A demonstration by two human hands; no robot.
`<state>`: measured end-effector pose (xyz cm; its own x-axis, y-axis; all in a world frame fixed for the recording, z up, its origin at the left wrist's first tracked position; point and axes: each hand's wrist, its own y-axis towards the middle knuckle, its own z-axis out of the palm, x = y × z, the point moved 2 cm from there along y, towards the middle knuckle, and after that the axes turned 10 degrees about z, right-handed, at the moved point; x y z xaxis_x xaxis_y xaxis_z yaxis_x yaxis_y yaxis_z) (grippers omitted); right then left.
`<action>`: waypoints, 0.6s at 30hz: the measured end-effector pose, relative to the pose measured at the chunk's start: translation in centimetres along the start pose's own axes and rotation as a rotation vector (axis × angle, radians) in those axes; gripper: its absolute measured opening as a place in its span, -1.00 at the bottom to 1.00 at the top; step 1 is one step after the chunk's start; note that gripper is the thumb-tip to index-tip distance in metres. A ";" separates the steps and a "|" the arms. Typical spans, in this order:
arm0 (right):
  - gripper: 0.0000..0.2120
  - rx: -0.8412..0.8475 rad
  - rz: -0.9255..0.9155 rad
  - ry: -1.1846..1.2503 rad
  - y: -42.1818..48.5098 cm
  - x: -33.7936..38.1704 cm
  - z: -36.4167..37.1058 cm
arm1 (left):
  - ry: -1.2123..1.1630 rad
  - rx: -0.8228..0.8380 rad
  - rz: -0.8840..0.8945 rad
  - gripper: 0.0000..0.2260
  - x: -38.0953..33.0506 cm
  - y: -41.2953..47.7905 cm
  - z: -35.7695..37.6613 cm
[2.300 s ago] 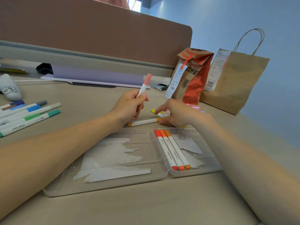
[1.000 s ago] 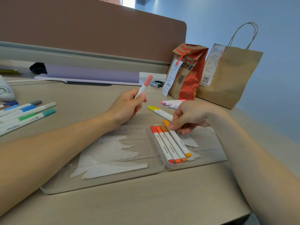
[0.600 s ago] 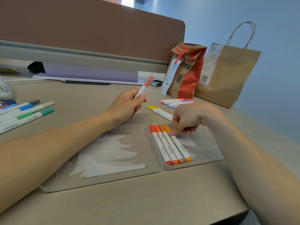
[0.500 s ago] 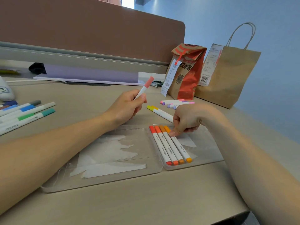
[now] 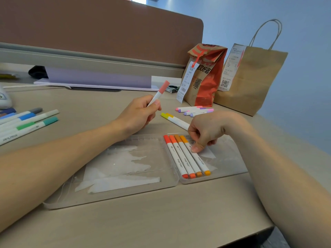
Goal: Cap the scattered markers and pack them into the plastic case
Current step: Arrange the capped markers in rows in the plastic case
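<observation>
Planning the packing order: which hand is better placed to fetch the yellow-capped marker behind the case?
Right. The right hand is beside the yellow-capped marker, its thumb merely pressing a packed orange marker; the left hand grips a pink-capped marker.

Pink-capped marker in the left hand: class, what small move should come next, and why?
Probably lift the right hand clear. Its thumb presses the fourth marker, which lies flat in the case beside three others, while the left hand holds the pink-capped marker ready for the free space alongside.
</observation>
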<state>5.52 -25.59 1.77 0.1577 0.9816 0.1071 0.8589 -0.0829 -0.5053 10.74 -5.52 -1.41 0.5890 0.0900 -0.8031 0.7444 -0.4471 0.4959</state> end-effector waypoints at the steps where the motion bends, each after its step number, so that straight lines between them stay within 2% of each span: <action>1: -0.66 -0.019 -0.006 -0.013 -0.1 0.3 0.0 | -0.003 0.001 0.003 -0.77 0.0 0.0 0.0; 6: -0.72 -0.054 -0.043 -0.014 -0.1 1.4 0.0 | 0.012 0.007 0.015 -0.77 0.0 0.0 0.0; 9: -0.72 -0.017 -0.097 0.123 -0.5 0.0 0.2 | 0.026 0.011 0.013 -0.77 -0.1 -0.1 0.1; 11: -0.74 -0.157 -0.158 0.349 -0.3 -1.0 0.0 | 0.026 0.016 0.012 -0.77 -0.2 -0.2 0.2; 13: -0.74 -0.480 -0.156 0.585 1.0 -2.0 -0.7 | 0.016 0.016 0.015 -0.77 -0.1 -0.1 0.1; 15: -0.80 -0.711 -0.086 0.555 2.7 -2.4 -0.7 | 0.012 0.014 0.011 -0.77 0.0 -0.1 0.1; 16: -0.84 -0.726 -0.048 0.453 3.4 -2.2 -0.4 | 0.015 0.016 0.010 -0.77 0.0 0.0 0.1; 18: -0.80 -0.629 -0.002 0.286 4.1 -1.5 0.3 | 0.015 0.023 0.009 -0.77 0.0 0.0 0.2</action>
<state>8.65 -27.40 -0.76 0.2044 0.9051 0.3727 0.9650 -0.2502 0.0785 10.70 -5.65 -1.49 0.6007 0.0991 -0.7933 0.7317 -0.4681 0.4955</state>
